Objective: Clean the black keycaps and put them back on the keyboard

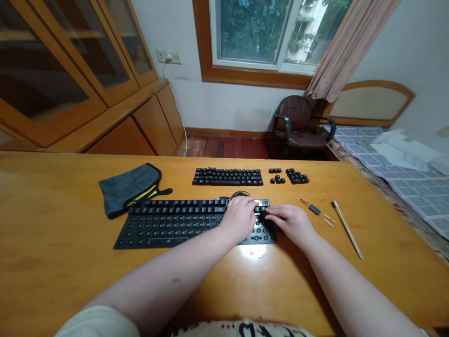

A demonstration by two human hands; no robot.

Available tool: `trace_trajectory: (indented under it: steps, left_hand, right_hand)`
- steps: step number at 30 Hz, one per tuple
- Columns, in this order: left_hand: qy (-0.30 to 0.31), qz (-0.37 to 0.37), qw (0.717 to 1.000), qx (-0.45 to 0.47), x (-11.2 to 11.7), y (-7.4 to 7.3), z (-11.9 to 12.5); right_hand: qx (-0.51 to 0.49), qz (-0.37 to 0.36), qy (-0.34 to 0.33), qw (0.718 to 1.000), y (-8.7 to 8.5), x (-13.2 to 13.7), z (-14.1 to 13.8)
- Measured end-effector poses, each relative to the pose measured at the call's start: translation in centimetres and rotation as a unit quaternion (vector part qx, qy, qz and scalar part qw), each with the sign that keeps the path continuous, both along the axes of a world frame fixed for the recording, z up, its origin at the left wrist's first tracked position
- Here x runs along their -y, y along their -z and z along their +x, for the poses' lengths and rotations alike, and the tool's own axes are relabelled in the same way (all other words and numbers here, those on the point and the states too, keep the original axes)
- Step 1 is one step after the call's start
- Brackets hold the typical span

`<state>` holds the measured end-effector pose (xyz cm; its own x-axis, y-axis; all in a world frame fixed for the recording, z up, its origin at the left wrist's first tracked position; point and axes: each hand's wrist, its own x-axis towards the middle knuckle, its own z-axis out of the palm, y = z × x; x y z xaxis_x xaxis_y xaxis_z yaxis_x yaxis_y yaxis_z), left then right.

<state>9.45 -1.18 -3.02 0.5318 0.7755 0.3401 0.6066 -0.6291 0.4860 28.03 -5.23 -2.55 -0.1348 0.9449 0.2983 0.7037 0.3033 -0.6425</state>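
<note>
A black keyboard (168,224) lies in front of me, with keycaps along its upper rows and bare switches showing below them. Across its right part rests my left hand (240,215), palm down, its fingers stretched toward the upper right corner and touching the board. At the right end, my right hand (293,222) is closed in a pinch, thumb and forefinger at a small black keycap by the number-pad switches. The fingertips partly hide the keycap. Behind the left hand shows a coiled black cable (241,193).
Removed keycaps (228,177) stand grouped in rows behind the keyboard, with small clusters (297,176) to their right. A grey cloth (129,187) lies at left. A wire keycap puller (315,209) and a white brush (347,229) lie at right on the wooden desk (224,285).
</note>
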Motion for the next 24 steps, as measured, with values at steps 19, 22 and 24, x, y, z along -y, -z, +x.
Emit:
trace_trajectory:
  steps: [19, 22, 24]
  left_hand:
    - [-0.006, -0.006, 1.0, 0.004, 0.1, -0.1, 0.0]
    - [-0.006, -0.006, 1.0, 0.002, 0.1, -0.1, 0.0]
    - [-0.007, -0.005, 1.0, 0.001, 0.1, 0.0, 0.1]
  right_hand:
    - [0.249, 0.047, -0.032, 0.967, -0.2, 0.6, -0.8]
    - [0.292, 0.056, -0.029, 0.954, -0.5, 1.0, -1.3]
    - [0.306, 0.056, -0.032, 0.95, -0.7, 1.2, -1.7]
